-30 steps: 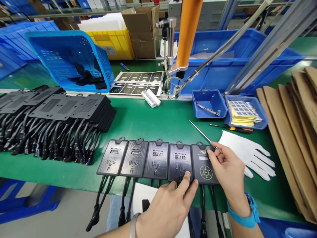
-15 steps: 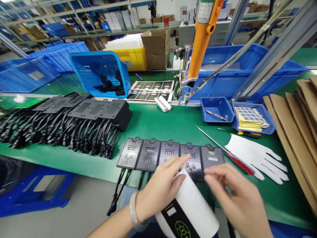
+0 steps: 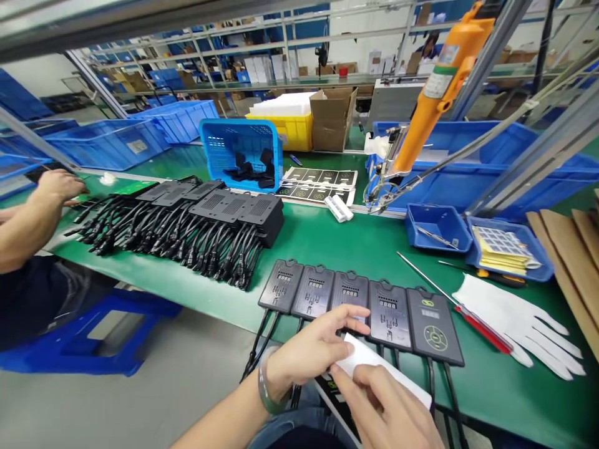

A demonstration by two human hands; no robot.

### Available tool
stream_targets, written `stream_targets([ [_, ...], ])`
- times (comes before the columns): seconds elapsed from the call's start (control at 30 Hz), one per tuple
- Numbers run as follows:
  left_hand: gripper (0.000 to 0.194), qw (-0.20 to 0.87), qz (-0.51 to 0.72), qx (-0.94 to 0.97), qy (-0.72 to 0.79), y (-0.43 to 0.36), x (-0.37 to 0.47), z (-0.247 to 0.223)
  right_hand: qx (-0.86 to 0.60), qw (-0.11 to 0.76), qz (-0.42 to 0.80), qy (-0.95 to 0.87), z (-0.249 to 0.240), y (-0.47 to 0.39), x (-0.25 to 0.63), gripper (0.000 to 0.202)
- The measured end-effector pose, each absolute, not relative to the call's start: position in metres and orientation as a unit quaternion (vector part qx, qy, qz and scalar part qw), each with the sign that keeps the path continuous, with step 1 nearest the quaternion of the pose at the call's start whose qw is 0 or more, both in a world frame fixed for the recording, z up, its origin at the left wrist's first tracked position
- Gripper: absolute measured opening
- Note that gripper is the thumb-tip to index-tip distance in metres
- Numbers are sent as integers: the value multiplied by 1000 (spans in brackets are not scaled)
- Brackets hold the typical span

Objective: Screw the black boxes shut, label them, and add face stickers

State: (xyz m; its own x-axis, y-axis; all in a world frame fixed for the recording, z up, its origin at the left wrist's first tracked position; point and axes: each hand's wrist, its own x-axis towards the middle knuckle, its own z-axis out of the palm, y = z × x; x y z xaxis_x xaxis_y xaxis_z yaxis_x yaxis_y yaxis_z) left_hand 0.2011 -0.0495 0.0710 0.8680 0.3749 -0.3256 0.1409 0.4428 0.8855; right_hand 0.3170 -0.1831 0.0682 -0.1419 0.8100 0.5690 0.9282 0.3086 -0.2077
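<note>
My left hand [image 3: 316, 346] pinches the upper edge of a sheet of black labels, its curled white backing [image 3: 401, 376] facing up. My right hand [image 3: 384, 402] is closed at the same edge, fingertips meeting the left thumb. Whether a label corner is between them is hidden. Beyond my hands several black controller boxes [image 3: 388, 312] lie side by side, cables toward me. The rightmost box [image 3: 434, 321] bears a black label with a green ring; the others show bare digit windows and button slots.
A red-handled screwdriver [image 3: 484, 329] lies against a white glove [image 3: 519, 318] at right. An orange electric screwdriver [image 3: 428, 100] hangs above small blue bins [image 3: 437, 227]. At left are stacked black boxes with cables [image 3: 224, 209] and a co-worker's hand [image 3: 58, 187]. Printed label sheets [image 3: 318, 181] lie behind.
My right hand has moved left from beside the boxes to the sheet's edge, meeting my left hand. The view has swung left, bringing a co-worker's arm into sight.
</note>
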Motion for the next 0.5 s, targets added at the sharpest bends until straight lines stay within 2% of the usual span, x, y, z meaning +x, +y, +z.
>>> stream_targets([
  [0.2,60,873,53,410,258,-49,197,70,-555,249,-178,-773,76,-183,306,24],
  [0.5,60,936,10,237,262,-60,198,69,-509,255,-213,-794,91,-179,316,21],
])
